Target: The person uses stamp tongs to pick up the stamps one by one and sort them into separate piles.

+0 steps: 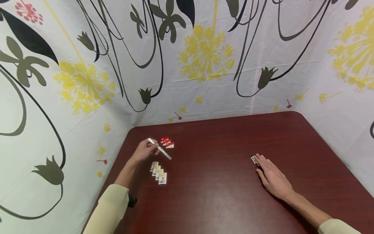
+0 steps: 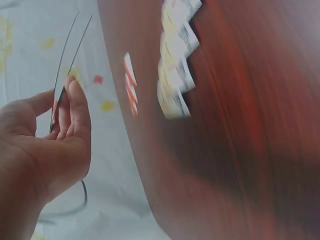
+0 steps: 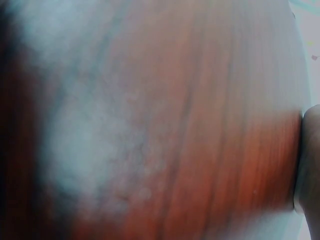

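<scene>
My left hand pinches a pair of silver tweezers above the left side of the table. In the left wrist view the tweezers' two prongs stand apart with nothing between them. Beyond this hand lie several red-and-white stamp-like papers, overlapping in a slanted row. Nearer than it is a similar row of several pale yellow stamp-like papers. On the right, my right hand lies palm down with fingers extended, its fingertips over small dark-and-white paper pieces that they partly hide.
The dark red wooden table has rounded far corners. A white cloth with a floral print hangs around its back and sides. A dark strap is at my left wrist.
</scene>
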Demonstrator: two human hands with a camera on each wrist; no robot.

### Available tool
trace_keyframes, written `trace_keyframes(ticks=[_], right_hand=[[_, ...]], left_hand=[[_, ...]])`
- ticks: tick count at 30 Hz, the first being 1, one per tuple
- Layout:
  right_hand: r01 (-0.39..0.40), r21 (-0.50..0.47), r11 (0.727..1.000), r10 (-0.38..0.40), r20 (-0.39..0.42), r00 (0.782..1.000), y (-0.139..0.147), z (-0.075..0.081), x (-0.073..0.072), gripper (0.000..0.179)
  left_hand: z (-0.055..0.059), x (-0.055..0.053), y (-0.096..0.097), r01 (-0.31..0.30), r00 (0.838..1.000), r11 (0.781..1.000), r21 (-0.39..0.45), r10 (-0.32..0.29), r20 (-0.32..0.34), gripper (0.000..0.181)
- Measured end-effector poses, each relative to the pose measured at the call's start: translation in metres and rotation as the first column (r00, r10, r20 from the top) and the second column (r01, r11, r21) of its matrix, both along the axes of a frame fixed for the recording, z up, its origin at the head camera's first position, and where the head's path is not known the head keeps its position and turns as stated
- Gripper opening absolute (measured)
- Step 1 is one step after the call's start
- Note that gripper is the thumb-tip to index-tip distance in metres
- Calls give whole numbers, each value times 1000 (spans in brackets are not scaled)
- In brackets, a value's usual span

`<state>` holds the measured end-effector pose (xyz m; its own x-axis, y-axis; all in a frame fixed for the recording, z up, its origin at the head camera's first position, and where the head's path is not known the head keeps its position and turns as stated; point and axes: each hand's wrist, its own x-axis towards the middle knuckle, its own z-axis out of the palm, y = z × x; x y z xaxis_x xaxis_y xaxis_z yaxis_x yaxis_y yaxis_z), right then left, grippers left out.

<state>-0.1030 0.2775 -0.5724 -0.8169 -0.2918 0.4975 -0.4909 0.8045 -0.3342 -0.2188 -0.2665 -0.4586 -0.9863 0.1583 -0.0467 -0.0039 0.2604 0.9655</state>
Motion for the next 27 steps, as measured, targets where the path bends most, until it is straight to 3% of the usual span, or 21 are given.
trace_keyframes(ticks=[7,13,20,27], right_hand=[[-10,-41,999,10,0,1000,-1,2,0,51],[-26,-85,996,26,-6,1000,0,3,1,46],[-63,-152,986,65,13,998,3,2,2,55],[-67,-243,968,67,-10,998,7,8,1,63]], left_hand=[[-4,-4,68,-19,1000,996,89,18,14,23],[-22,-3,143,43,998,986,161,-49,34,16],[-53,18,231,98,989,965,242,-122,83,9],[-59,42,295,101,985,961,256,-132,107,7]])
